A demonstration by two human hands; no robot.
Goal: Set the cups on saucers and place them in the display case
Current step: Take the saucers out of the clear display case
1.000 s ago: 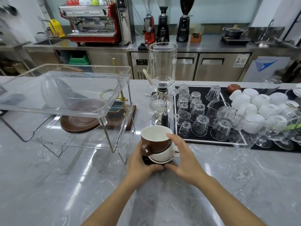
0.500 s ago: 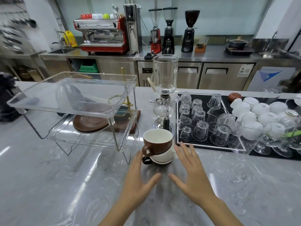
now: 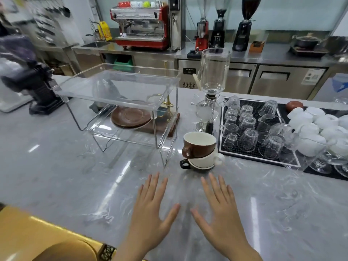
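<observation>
- The stack of cups (image 3: 200, 150) stands on the grey marbled counter (image 3: 66, 176), just beyond the fingertips of both hands and apart from them
- The left hand (image 3: 151, 210) lies flat, palm down, fingers spread, holding nothing; the stack is ahead and slightly to its right
- The right hand (image 3: 221, 210) is likewise flat and splayed, empty; the stack is ahead and slightly to its left
- Brown cup (image 3: 198, 144) on top: glossy ceramic, cream inside, round loop handle to the left; it sits nested in a white cup (image 3: 204, 160) whose handle points right
- Under the white one a dark piece with a black handle (image 3: 184, 164) shows at the left; whether it is a cup or a saucer I cannot tell
- The display case (image 3: 120, 95) is clear acrylic on thin wire legs, two tiers, standing to the left of the stack and beyond it
- Brown saucers (image 3: 130, 117), round and shiny with a ringed centre, are seen through the case at its lower tier
- To the right, upturned clear glasses (image 3: 246, 129) on a black ribbed mat (image 3: 252, 108), with matte white cups (image 3: 318, 125) piled further right
- A tall glass siphon brewer (image 3: 212, 81) rises just behind the stack
</observation>
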